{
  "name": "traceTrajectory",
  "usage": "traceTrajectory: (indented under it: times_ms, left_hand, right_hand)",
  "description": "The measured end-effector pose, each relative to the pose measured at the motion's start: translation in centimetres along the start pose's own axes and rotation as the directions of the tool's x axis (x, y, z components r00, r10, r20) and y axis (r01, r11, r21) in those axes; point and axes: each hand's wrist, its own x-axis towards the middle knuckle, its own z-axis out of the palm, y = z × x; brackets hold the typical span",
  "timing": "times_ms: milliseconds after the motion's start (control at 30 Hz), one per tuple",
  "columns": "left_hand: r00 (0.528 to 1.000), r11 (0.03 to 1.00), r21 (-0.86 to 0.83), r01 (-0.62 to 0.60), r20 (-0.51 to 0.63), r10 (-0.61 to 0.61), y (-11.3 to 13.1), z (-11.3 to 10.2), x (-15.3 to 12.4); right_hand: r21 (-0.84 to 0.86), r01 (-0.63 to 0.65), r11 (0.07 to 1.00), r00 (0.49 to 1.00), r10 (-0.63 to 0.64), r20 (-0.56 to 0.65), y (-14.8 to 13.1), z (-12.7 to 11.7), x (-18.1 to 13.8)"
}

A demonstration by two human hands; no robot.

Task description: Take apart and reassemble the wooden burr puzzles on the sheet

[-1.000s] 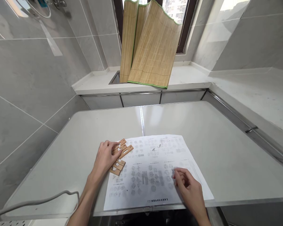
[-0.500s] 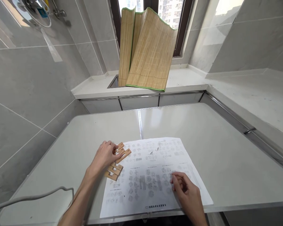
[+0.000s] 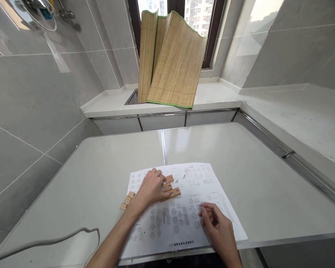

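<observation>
My left hand (image 3: 153,186) is closed over a group of flat notched wooden puzzle pieces (image 3: 171,192) on the printed sheet (image 3: 184,230). Ends of three pieces stick out to the right of its fingers, and the rest is hidden under the hand. Other wooden pieces (image 3: 127,201) lie by the sheet's left edge, partly covered by my left wrist. Over the right part of the sheet rests my right hand (image 3: 217,223), fingers curled in and thumb near the fingertips, with nothing visible in it. Small printed diagrams cover the paper.
The sheet lies on a white folding table (image 3: 212,145) with a centre seam. A grey cable (image 3: 58,238) loops across the lower left. Behind stands a folded bamboo mat (image 3: 175,63) on a white counter (image 3: 212,93) under a window.
My left hand has moved right, carrying one group of wooden pieces further onto the sheet. The other group stays at the left edge. My right hand has hardly moved.
</observation>
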Motion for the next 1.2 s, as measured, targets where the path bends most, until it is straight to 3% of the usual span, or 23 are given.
traceTrajectory:
  times_ms: [133, 233, 433, 700, 1200]
  left_hand:
    - [0.995, 0.994, -0.039, -0.104, 0.001, 0.104, 3.6, 2.3, -0.6]
    - [0.994, 0.985, -0.142, -0.094, -0.061, 0.086, 4.6, 3.6, -1.3]
    - [0.975, 0.968, -0.251, -0.004, -0.214, -0.052, 2.5, 5.0, -2.4]
    - [0.972, 0.928, -0.373, -0.013, -0.221, -0.076, 1.8, 5.3, -2.5]
    - [0.975, 0.991, -0.097, -0.097, -0.209, 0.075, 2.2, 5.8, -3.6]
  right_hand:
    - [-0.005, 0.013, 1.0, 1.0, -0.013, -0.009, 0.1, 0.0, 0.1]
    - [-0.035, 0.03, 0.999, 0.999, -0.031, -0.025, -0.2, 0.0, 0.0]
    - [-0.14, 0.212, 0.967, 0.977, -0.214, 0.0, -1.1, 0.3, 0.1]
    - [-0.265, 0.279, 0.923, 0.96, -0.261, 0.102, -0.6, 0.8, 0.1]
    - [-0.238, 0.368, 0.899, 0.915, -0.304, 0.265, -1.4, 0.3, 0.2]
